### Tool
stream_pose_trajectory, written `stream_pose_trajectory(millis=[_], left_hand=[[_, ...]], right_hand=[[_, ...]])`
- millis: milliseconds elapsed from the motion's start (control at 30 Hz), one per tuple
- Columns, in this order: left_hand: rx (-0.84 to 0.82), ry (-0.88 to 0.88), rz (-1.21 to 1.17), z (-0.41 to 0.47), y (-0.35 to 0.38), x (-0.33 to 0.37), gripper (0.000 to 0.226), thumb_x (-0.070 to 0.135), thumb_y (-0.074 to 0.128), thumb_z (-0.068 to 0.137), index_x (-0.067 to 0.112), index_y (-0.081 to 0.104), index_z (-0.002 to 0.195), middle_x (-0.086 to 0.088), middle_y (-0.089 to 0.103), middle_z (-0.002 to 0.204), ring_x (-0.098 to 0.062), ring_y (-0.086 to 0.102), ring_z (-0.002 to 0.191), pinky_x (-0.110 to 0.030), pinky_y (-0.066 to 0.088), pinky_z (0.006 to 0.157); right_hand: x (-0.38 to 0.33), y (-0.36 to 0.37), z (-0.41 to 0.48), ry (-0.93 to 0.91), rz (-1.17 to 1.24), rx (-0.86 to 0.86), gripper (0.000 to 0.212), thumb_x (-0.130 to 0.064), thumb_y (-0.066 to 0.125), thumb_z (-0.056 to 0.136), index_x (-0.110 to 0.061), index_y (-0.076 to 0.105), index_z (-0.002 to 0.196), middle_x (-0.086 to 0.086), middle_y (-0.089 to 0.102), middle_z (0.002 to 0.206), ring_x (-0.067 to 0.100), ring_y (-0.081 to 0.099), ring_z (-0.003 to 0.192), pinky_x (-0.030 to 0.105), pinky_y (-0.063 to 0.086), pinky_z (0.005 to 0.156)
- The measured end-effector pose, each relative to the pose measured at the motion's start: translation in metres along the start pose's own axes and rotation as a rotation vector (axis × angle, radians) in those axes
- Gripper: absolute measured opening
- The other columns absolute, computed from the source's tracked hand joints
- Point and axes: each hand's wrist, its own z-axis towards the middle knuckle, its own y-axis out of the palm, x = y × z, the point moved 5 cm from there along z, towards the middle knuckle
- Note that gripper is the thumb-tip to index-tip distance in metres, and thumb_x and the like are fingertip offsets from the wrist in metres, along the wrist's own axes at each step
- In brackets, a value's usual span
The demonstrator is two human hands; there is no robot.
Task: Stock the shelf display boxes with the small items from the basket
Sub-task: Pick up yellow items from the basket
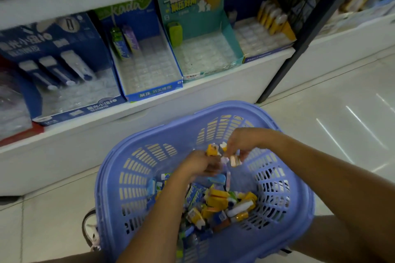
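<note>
A lilac plastic basket (pixel 162 134) sits low in front of me, its bottom heaped with small packaged items (pixel 222 203) in yellow, blue, green and white. Both hands are inside it, above the heap. My left hand (pixel 196 166) grips a few small items, a yellow-and-white one (pixel 211 149) sticking up from its fingers. My right hand (pixel 245 143) pinches a small pinkish-orange item (pixel 234 161) beside them. On the white shelf stand display boxes: a dark blue one (pixel 70 111), a blue one (pixel 154 92), a teal one (pixel 237 49) and a navy one (pixel 267 53).
The white shelf (pixel 106 126) runs across the view with another shelf above it. A black upright post (pixel 299 49) ends the unit at the right. Pale glossy floor tiles (pixel 331 113) spread to the right. A shoe (pixel 90 228) shows left of the basket.
</note>
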Motion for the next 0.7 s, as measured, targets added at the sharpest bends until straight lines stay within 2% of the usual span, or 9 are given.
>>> stream_pose_trajectory(millis=[67, 133, 267, 333, 400, 433, 533, 633, 700], left_hand=[[-0.063, -0.009, -0.354, -0.010, 0.003, 0.018, 0.015, 0.015, 0.054, 0.094, 0.007, 0.063, 0.085, -0.005, 0.071, 0.068, -0.015, 0.070, 0.061, -0.025, 0.059, 0.060], [-0.095, 0.019, -0.510, -0.021, 0.005, 0.039, 0.017, 0.010, 0.047, 0.096, 0.003, 0.061, 0.089, -0.009, 0.071, 0.071, -0.016, 0.070, 0.059, -0.026, 0.059, 0.059], [-0.121, 0.087, -0.709, -0.042, 0.015, 0.069, 0.019, 0.004, 0.046, 0.094, -0.006, 0.063, 0.091, -0.017, 0.072, 0.076, -0.023, 0.072, 0.065, -0.028, 0.059, 0.058], [-0.060, 0.131, -0.806, -0.048, 0.015, 0.079, 0.019, 0.003, 0.046, 0.094, -0.005, 0.062, 0.090, -0.018, 0.070, 0.077, -0.022, 0.070, 0.063, -0.027, 0.057, 0.054], [0.051, 0.194, -0.901, -0.052, 0.011, 0.091, 0.019, 0.006, 0.047, 0.095, 0.000, 0.063, 0.087, -0.014, 0.066, 0.077, -0.018, 0.065, 0.060, -0.026, 0.054, 0.054], [0.104, 0.229, -0.927, -0.055, 0.009, 0.097, 0.019, 0.009, 0.049, 0.096, 0.002, 0.063, 0.086, -0.012, 0.067, 0.076, -0.016, 0.063, 0.060, -0.025, 0.053, 0.054], [0.195, 0.361, -0.923, -0.065, 0.006, 0.118, 0.021, 0.015, 0.050, 0.096, 0.002, 0.064, 0.091, -0.010, 0.070, 0.078, -0.015, 0.066, 0.064, -0.023, 0.054, 0.054], [0.239, 0.477, -0.887, -0.077, 0.008, 0.134, 0.020, 0.018, 0.052, 0.095, 0.004, 0.065, 0.089, -0.005, 0.070, 0.075, -0.012, 0.068, 0.061, -0.020, 0.055, 0.056], [0.222, 0.539, -0.833, -0.082, 0.014, 0.141, 0.020, 0.018, 0.052, 0.095, 0.006, 0.068, 0.091, -0.002, 0.074, 0.075, -0.011, 0.070, 0.067, -0.019, 0.057, 0.061]], right_hand=[[-0.020, -0.019, -0.017, -0.113, 0.086, 0.034, 0.012, -0.018, 0.071, 0.083, -0.007, 0.071, 0.089, 0.010, 0.068, 0.083, 0.018, 0.067, 0.074, 0.031, 0.059, 0.077], [-0.038, -0.029, -0.035, -0.237, 0.216, 0.021, 0.004, -0.012, 0.072, 0.082, -0.013, 0.068, 0.083, 0.002, 0.068, 0.075, 0.011, 0.066, 0.066, 0.022, 0.057, 0.067], [-0.060, -0.037, -0.059, -0.378, 0.276, 0.169, 0.013, -0.011, 0.076, 0.077, -0.013, 0.063, 0.078, 0.008, 0.066, 0.073, 0.012, 0.062, 0.054, 0.022, 0.053, 0.057], [-0.070, -0.038, -0.070, -0.447, 0.245, 0.264, 0.017, -0.005, 0.076, 0.077, -0.014, 0.061, 0.079, 0.003, 0.065, 0.077, 0.007, 0.059, 0.054, 0.023, 0.052, 0.058], [-0.080, -0.042, -0.083, -0.520, 0.249, 0.324, 0.023, 0.001, 0.074, 0.076, -0.013, 0.061, 0.089, -0.001, 0.064, 0.088, 0.004, 0.055, 0.055, 0.020, 0.049, 0.059], [-0.084, -0.044, -0.089, -0.545, 0.253, 0.352, 0.029, 0.003, 0.074, 0.075, -0.013, 0.061, 0.095, -0.002, 0.063, 0.096, 0.006, 0.055, 0.057, 0.020, 0.049, 0.060], [-0.096, -0.055, -0.108, -0.558, 0.179, 0.476, 0.037, -0.002, 0.072, 0.076, -0.019, 0.061, 0.107, -0.006, 0.060, 0.110, 0.018, 0.058, 0.067, 0.032, 0.052, 0.069], [-0.101, -0.068, -0.125, -0.511, 0.010, 0.604, 0.040, -0.012, 0.072, 0.078, -0.026, 0.062, 0.114, -0.012, 0.060, 0.110, 0.007, 0.057, 0.071, 0.020, 0.049, 0.072], [-0.100, -0.079, -0.133, -0.457, -0.053, 0.635, 0.044, -0.019, 0.075, 0.078, -0.027, 0.061, 0.119, -0.012, 0.060, 0.111, 0.005, 0.058, 0.074, 0.014, 0.046, 0.071]])
